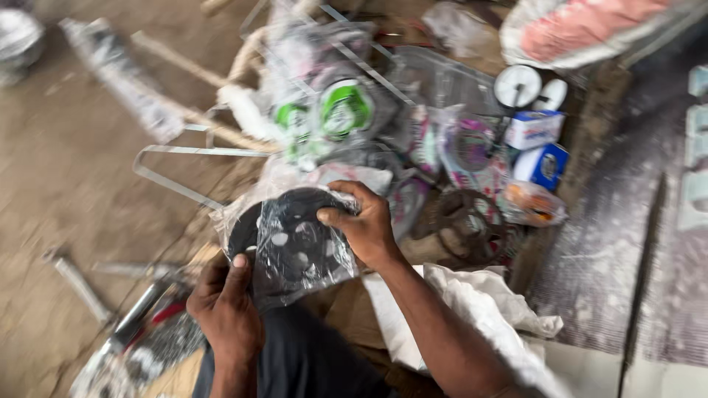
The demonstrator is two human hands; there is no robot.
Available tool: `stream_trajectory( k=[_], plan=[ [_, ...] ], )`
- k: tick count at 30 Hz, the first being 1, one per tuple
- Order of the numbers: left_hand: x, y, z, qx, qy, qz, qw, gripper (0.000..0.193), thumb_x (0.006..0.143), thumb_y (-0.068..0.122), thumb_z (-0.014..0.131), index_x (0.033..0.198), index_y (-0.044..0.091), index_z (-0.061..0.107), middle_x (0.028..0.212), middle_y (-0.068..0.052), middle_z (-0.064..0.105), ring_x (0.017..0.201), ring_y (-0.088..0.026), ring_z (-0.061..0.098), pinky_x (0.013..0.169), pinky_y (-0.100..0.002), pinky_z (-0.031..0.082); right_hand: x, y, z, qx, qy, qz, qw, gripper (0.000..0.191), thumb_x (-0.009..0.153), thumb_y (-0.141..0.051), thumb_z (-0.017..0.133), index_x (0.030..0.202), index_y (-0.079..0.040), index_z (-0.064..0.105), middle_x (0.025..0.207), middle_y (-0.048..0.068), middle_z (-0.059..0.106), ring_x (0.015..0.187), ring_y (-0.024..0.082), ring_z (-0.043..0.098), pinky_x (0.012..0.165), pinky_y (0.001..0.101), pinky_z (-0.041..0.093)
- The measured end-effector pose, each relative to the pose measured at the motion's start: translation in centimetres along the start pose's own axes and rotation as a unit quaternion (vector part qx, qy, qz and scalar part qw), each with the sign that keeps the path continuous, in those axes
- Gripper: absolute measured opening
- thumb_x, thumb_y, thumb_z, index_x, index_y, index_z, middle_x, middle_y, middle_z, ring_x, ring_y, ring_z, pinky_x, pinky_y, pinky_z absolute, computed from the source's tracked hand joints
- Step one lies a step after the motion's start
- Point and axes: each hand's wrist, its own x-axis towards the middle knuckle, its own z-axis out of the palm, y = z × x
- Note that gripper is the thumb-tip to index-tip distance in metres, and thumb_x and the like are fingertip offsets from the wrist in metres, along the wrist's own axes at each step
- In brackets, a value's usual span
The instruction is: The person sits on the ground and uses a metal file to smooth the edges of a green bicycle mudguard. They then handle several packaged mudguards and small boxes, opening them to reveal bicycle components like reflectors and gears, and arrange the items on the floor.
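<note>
L hand (225,309): yours, low centre of view, gripping the bottom edge of the bagged disc, thumb pressed on the plastic.
R hand (365,225): yours, closed on the disc's upper right rim, fingers curled over the top, thumb on the front.
Bagged disc (295,239): black round part w/ cut-outs, inside a clear plastic bag; held up between both hands, above your lap, over the floor. Tilted towards you.
Floor (66,169): bare dirt/concrete, carries everything; view is blurred.
Pile ahead: just beyond the disc, more bagged parts incl. green-and-white round pcs (343,109); exact kind can't tell.
Chainwheel (464,221): dark, spoked, flat on the floor just right of your R hand.
Boxes: blue-and-white small boxes (537,146) near the right side of the pile, white round dial (518,86) behind them.
White cloth (472,306): under your R forearm.
Metal bars (184,151): thin, left of the pile.
Tools (136,317): on the floor left of your L hand, blurred.
</note>
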Motion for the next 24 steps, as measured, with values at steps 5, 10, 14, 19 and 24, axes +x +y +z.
stream_trajectory(
  k=[5, 10, 14, 19, 24],
  plan=[
    [-1.6, -2.0, 8.0, 0.059, -0.121, -0.04, 0.99, 0.027, 0.106, 0.009, 0.062, 0.122, -0.012, 0.068, 0.104, -0.013, 0.069, 0.088, -0.014, 0.059, 0.077, -0.027, 0.047, -1.8, -1.9, -8.9, 0.207, 0.021, 0.195, 0.958, 0.066, 0.074, -0.006, 0.086, 0.134, -0.001, 0.059, 0.109, 0.011, 0.073, 0.091, 0.013, 0.073, 0.085, 0.0282, 0.061],
    [-3.7, -5.2, 13.2, 0.213, -0.269, -0.008, 0.939, 0.038, 0.101, 0.017, 0.059, 0.132, -0.005, 0.061, 0.114, -0.007, 0.074, 0.102, -0.012, 0.068, 0.089, -0.028, 0.054, -1.9, -0.7, -21.9, -0.031, 0.394, 0.148, 0.907, 0.071, 0.069, -0.02, 0.089, 0.128, -0.009, 0.051, 0.089, 0.005, 0.072, 0.07, 0.014, 0.071, 0.056, 0.0301, 0.061],
    [-4.8, -9.2, 15.5, 0.172, -0.296, -0.139, 0.929, 0.037, 0.097, 0.022, 0.064, 0.124, -0.003, 0.066, 0.103, -0.007, 0.076, 0.09, -0.012, 0.068, 0.08, -0.028, 0.055, 2.0, 1.7, -37.0, -0.449, 0.417, 0.022, 0.79, 0.043, 0.093, -0.011, 0.079, 0.129, 0.004, 0.06, 0.122, 0.023, 0.066, 0.108, 0.035, 0.07, 0.093, 0.0462, 0.058],
    [-6.3, -13.6, 14.7, 0.202, -0.291, -0.141, 0.924, 0.032, 0.097, 0.022, 0.069, 0.116, -0.003, 0.07, 0.09, -0.007, 0.073, 0.078, -0.012, 0.065, 0.072, -0.028, 0.056, 0.3, 3.7, -41.4, -0.569, 0.472, 0.056, 0.671, 0.073, 0.085, -0.02, 0.089, 0.137, 0.013, 0.05, 0.127, 0.035, 0.06, 0.114, 0.051, 0.06, 0.1, 0.0576, 0.049],
    [-3.5, -17.8, 12.5, 0.038, -0.162, -0.126, 0.978, 0.025, 0.1, 0.015, 0.068, 0.113, -0.006, 0.068, 0.085, -0.002, 0.065, 0.072, -0.01, 0.058, 0.066, -0.027, 0.049, -0.7, 5.6, -27.6, -0.288, 0.203, 0.038, 0.935, 0.029, 0.107, -0.019, 0.069, 0.118, 0.008, 0.067, 0.112, 0.021, 0.07, 0.102, 0.029, 0.062, 0.098, 0.0379, 0.052]
  ],
)
